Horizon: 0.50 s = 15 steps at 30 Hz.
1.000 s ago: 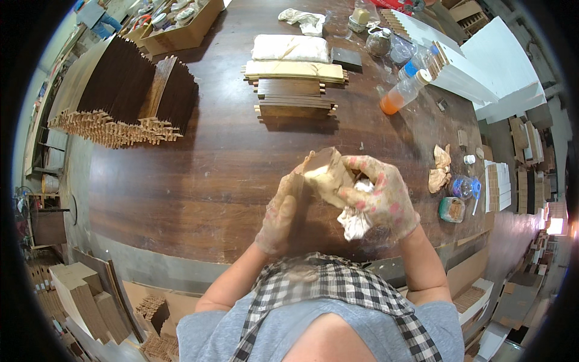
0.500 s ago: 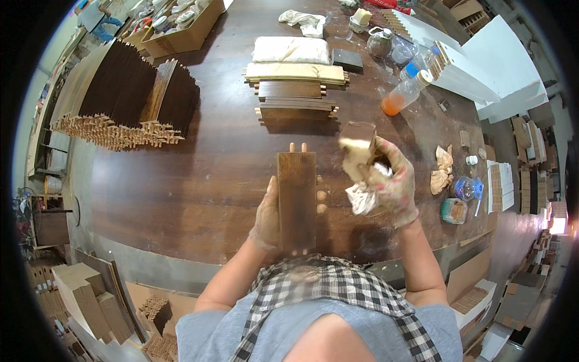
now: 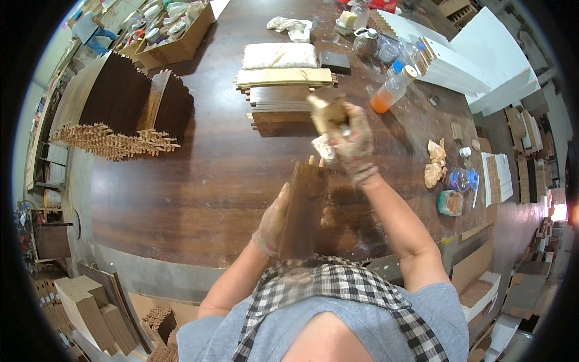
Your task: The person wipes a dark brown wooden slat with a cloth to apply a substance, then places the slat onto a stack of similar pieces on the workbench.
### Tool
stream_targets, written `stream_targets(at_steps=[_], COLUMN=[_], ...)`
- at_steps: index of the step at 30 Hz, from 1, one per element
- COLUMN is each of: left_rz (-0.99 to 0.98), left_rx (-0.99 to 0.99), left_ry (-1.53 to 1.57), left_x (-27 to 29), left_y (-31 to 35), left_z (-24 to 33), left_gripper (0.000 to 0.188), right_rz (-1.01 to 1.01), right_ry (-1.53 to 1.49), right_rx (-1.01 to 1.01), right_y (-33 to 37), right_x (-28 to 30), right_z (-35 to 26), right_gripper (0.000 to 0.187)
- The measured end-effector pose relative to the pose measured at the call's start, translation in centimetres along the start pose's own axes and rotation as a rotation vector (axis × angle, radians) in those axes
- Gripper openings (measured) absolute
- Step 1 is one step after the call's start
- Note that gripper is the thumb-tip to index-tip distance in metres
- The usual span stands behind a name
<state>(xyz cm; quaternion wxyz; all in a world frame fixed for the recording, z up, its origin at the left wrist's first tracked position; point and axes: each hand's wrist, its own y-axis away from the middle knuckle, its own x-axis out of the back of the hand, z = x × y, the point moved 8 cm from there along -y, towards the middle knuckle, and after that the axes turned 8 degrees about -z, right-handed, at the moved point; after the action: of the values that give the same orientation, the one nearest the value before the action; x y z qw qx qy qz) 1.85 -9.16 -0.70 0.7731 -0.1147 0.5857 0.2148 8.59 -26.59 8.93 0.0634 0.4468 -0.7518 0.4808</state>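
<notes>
My left hand (image 3: 272,218), in a worn glove, grips a dark brown wooden board (image 3: 303,211) by its left edge, with the thumb along the side. Pale dowel pegs stick out of the board's far end. The board stands tilted close to my apron. My gloved right hand (image 3: 354,145) is above and beyond the board's far end, apart from it. It is closed around a sponge block (image 3: 329,113) with pale foam and a brown face, somewhat blurred by motion. A crumpled white rag (image 3: 324,148) is bunched in the same hand.
Beyond my hands lie dark pegged boards (image 3: 278,96), a pale board (image 3: 283,77) and a folded white cloth (image 3: 279,56). A large board stack (image 3: 114,102) stands left. At right are a bottle of orange liquid (image 3: 392,92), a jar (image 3: 450,203) and white panels (image 3: 458,69).
My right hand has moved away and to the left with the sponge block and rag. The board in my left hand has tilted and shifted slightly toward me. The view has shifted a little.
</notes>
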Motion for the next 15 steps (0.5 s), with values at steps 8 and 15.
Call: stream_targets(at_steps=[8, 15], left_rz=[0.117, 0.279], left_rx=[-0.099, -0.041], left_ry=[-0.049, -0.049], left_x=[1.2, 6.0], left_y=[-1.1, -2.1], left_z=[0.8, 2.4], left_gripper=[0.063, 0.047], right_rz=[-0.172, -0.355], right_ry=[-0.146, -0.269], right_rx=[0.104, 0.227], right_y=[1.7, 8.8], right_x=[-1.5, -3.2], right_z=[-6.0, -12.6], right_gripper=[0.043, 0.03])
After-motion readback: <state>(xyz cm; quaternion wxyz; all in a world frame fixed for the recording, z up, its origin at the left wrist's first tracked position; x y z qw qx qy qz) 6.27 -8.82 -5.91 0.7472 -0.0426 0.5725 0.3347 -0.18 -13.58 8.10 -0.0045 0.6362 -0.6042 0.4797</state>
